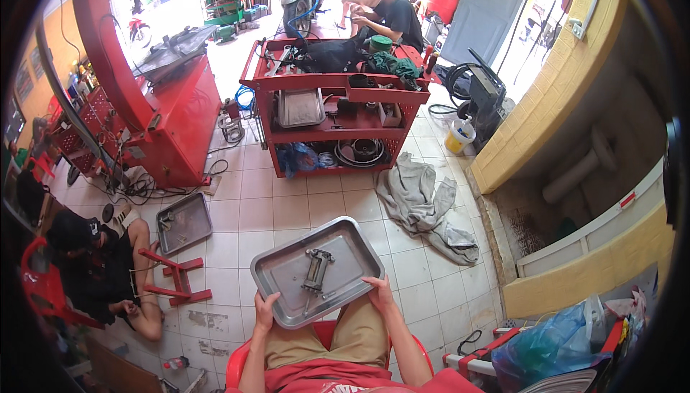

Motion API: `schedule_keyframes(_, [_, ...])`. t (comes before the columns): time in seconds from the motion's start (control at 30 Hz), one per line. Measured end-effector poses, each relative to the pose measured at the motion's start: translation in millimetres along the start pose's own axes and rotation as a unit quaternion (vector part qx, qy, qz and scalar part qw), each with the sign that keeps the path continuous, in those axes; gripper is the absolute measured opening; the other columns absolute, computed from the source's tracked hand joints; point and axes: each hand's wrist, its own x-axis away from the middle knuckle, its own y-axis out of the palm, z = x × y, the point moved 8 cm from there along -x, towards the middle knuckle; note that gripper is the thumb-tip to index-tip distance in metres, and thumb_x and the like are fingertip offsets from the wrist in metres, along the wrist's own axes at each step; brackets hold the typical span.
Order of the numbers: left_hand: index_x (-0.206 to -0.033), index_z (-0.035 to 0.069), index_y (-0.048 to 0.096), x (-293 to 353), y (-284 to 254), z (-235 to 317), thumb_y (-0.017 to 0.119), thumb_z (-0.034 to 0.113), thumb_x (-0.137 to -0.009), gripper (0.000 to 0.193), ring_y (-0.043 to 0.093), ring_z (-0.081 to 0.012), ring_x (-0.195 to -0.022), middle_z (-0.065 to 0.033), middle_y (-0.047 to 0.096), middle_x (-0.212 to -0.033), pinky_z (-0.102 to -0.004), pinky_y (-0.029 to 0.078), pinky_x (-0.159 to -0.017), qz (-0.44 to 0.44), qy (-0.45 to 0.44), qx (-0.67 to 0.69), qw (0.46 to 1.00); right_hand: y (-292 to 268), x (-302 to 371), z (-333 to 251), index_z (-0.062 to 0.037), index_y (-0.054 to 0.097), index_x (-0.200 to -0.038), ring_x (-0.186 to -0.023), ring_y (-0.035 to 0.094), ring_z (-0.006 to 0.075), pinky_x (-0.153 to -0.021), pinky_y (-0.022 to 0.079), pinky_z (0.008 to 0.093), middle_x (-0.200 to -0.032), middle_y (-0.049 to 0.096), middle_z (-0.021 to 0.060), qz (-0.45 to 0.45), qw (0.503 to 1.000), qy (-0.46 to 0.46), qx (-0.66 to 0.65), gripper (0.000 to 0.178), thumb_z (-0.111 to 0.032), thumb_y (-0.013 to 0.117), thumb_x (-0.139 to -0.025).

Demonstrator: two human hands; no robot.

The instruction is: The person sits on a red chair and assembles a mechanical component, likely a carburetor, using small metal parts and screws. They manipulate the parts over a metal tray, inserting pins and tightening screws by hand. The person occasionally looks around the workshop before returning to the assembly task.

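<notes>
A grey rectangular metal tray [351, 249] rests over my thighs, slightly tilted to one side. My left hand [265, 311] grips its near left corner, with the thumb over the rim. On the right side my right hand [379, 292] holds the rim the same way. Inside the tray lies a dark metal mechanical part [316, 269] with a short, roughly cylindrical body and wider ends; its exact kind cannot be made out. A few small metal pieces [325, 295] lie near it. Neither hand touches the part.
A red tool cart [338, 84] stands ahead. Grey cloth [424, 202] lies on the floor at right. At left, a person [79, 264] sits near a red stool [180, 278] and another tray [184, 224]. A bagged pile [550, 350] is at lower right.
</notes>
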Motion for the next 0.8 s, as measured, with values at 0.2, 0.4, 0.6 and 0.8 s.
schedule_keyframes(0.2, [-0.124, -0.005, 0.061, -4.5, 7.0, 1.0, 0.068, 0.015, -0.085, 0.045, 0.063, -0.0206, -0.103, -0.0123, 0.068, -0.114, -0.0327, 0.049, -0.094, -0.021, 0.0, 0.0, 1.0, -5.8, -10.4, -3.2, 0.0003, 0.052, -0.137, -0.108, 0.064, 0.0258, -0.097, 0.051, 0.0394, -0.117, 0.066, 0.0126, -0.027, 0.998, -0.053, 0.036, 0.064, 0.005, 0.07, -0.076])
schedule_keyframes(0.4, [-0.124, -0.006, 0.06, -7.4, 9.2, 0.8, 0.067, 0.014, -0.084, 0.045, 0.063, -0.0208, -0.102, -0.0125, 0.068, -0.114, -0.0325, 0.048, -0.095, -0.026, 0.005, -0.014, 1.0, -12.2, -13.3, 1.2, -0.0008, 0.051, -0.139, -0.111, 0.063, 0.027, -0.097, 0.051, 0.0399, -0.123, 0.063, 0.0125, -0.007, 1.0, -0.024, 0.008, 0.067, 0.006, 0.07, -0.075])
schedule_keyframes(0.6, [-0.124, -0.006, 0.061, -8.1, 10.1, 2.2, 0.067, 0.013, -0.084, 0.045, 0.062, -0.0207, -0.103, -0.0122, 0.068, -0.114, -0.0329, 0.048, -0.095, -0.021, 0.014, -0.019, 1.0, -15.0, -16.7, 2.7, -0.0022, 0.05, -0.14, -0.116, 0.061, 0.0283, -0.099, 0.051, 0.0403, -0.125, 0.062, 0.0128, -0.017, 0.999, -0.028, 0.03, 0.069, 0.008, 0.069, -0.074])
schedule_keyframes(0.8, [-0.123, -0.005, 0.061, -6.1, 12.8, 3.7, 0.067, 0.014, -0.084, 0.043, 0.062, -0.021, -0.103, -0.0124, 0.068, -0.113, -0.0332, 0.048, -0.095, -0.025, 0.011, -0.015, 1.0, -12.1, -14.4, 0.4, -0.0036, 0.05, -0.141, -0.116, 0.061, 0.0279, -0.099, 0.051, 0.0408, -0.123, 0.062, 0.0116, -0.003, 1.0, -0.02, 0.019, 0.071, 0.008, 0.068, -0.073])
